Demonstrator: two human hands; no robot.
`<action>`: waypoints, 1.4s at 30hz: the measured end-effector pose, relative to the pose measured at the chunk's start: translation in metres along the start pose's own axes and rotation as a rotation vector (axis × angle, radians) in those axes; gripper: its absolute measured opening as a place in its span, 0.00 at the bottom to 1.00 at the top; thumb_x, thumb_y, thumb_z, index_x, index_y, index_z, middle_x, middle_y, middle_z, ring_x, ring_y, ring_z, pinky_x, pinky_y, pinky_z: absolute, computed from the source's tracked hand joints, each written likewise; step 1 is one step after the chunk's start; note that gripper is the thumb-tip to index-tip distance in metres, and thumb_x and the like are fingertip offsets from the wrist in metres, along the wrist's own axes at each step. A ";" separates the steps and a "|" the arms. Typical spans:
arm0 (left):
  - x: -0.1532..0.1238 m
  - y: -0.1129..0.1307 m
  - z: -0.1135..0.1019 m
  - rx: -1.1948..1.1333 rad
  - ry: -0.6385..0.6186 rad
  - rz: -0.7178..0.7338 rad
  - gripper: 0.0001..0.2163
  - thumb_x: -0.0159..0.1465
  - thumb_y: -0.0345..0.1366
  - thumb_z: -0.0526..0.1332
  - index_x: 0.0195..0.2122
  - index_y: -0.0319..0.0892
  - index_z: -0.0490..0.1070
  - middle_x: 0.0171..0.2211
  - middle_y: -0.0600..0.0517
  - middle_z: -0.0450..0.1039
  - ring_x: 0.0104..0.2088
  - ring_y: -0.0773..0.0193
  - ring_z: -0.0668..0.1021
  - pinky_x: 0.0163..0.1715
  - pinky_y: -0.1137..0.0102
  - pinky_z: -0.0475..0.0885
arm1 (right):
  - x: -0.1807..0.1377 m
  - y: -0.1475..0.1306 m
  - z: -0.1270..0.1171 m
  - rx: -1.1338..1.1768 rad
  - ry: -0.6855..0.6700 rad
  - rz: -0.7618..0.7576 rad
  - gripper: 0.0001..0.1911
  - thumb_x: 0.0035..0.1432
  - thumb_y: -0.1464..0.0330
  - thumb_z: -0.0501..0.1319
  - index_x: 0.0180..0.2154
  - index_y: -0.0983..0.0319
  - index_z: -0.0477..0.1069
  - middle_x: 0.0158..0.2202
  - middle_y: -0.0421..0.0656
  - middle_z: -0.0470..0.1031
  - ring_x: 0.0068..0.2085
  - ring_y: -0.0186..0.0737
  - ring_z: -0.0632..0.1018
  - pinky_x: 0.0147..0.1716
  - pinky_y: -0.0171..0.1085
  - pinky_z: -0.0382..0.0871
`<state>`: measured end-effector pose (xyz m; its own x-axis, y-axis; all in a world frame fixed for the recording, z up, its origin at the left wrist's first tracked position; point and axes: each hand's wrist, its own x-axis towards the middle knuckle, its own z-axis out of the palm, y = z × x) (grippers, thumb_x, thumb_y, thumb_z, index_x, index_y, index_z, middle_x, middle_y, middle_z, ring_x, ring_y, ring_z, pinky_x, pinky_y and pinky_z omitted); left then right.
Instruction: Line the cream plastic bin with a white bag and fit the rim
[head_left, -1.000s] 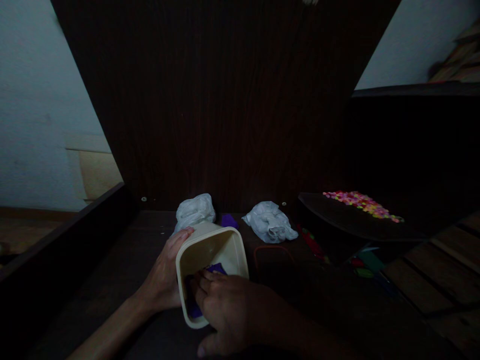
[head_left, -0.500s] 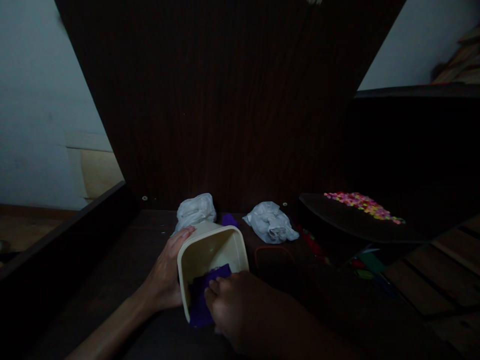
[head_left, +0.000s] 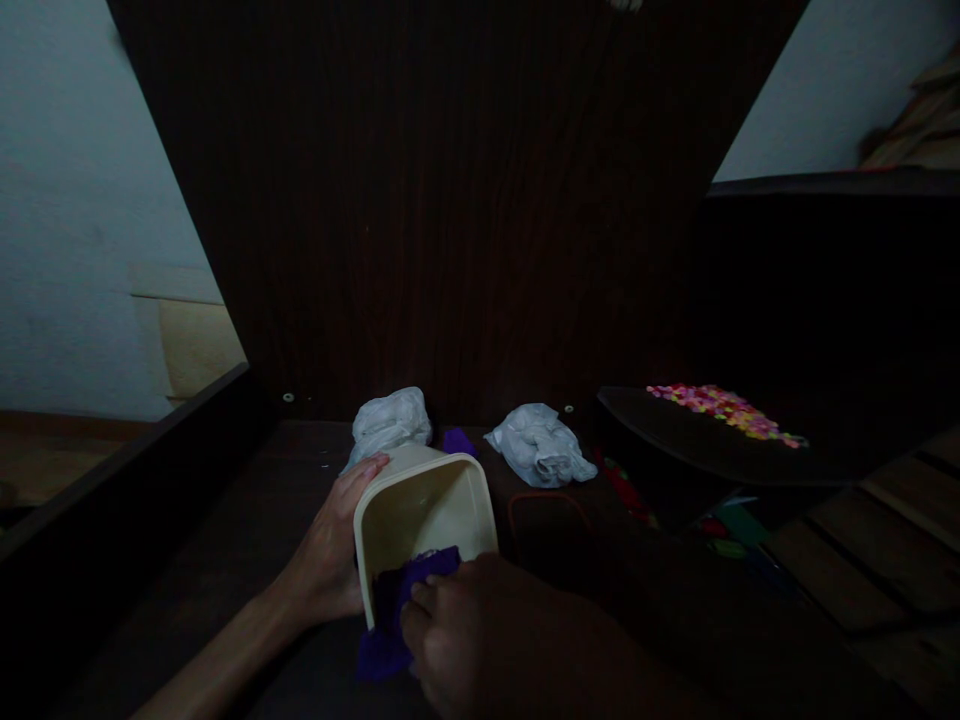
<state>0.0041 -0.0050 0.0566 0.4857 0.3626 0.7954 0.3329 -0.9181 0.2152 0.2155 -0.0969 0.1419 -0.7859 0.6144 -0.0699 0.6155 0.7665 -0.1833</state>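
A cream plastic container (head_left: 457, 505) lies tilted with its square mouth facing me. My left hand (head_left: 335, 550) grips its left side, the fingers reaching over the top. At the lower part of the mouth, my right hand (head_left: 457, 625) is closed on a purple cloth (head_left: 382, 652). Part of that cloth lies inside the container, and part hangs out over the lower rim. Behind the container a bit of purple material (head_left: 459, 441) shows, mostly hidden.
Two white plastic bags, a left bag (head_left: 391, 420) and a right bag (head_left: 540, 447), lie by the dark wooden panel (head_left: 465, 250). A reddish rounded frame (head_left: 551, 497) lies nearby. Colourful small pieces (head_left: 724, 408) sit on a dark shelf (head_left: 675, 435) at right. A raised board (head_left: 150, 440) borders the left.
My right hand has moved slightly down and left with the purple cloth, and more of the cloth now hangs outside the rim. My left hand and the container stay nearly still.
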 end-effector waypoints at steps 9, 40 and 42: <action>0.004 0.002 -0.001 -0.009 0.005 0.027 0.49 0.59 0.45 0.71 0.75 0.42 0.43 0.63 0.31 0.64 0.62 0.34 0.72 0.59 0.39 0.72 | 0.027 -0.003 0.045 -0.161 0.034 -0.013 0.20 0.54 0.58 0.67 0.39 0.70 0.79 0.42 0.59 0.82 0.36 0.50 0.82 0.27 0.41 0.75; 0.004 0.007 0.001 0.000 0.016 0.044 0.47 0.60 0.43 0.71 0.74 0.45 0.44 0.63 0.34 0.63 0.63 0.39 0.70 0.61 0.41 0.69 | 0.040 0.012 0.023 -0.093 -0.118 -0.042 0.57 0.53 0.33 0.57 0.54 0.84 0.73 0.58 0.72 0.72 0.62 0.66 0.72 0.64 0.51 0.62; 0.006 0.008 0.001 0.004 0.021 0.048 0.46 0.61 0.42 0.71 0.74 0.45 0.43 0.63 0.34 0.63 0.63 0.39 0.70 0.61 0.41 0.70 | 0.039 0.013 0.026 -0.074 -0.067 -0.052 0.57 0.54 0.33 0.57 0.55 0.84 0.72 0.60 0.71 0.70 0.63 0.66 0.70 0.65 0.51 0.62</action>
<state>0.0103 -0.0102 0.0623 0.4843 0.3148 0.8163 0.3130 -0.9336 0.1743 0.1912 -0.0674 0.1114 -0.8176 0.5614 -0.1279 0.5745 0.8103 -0.1154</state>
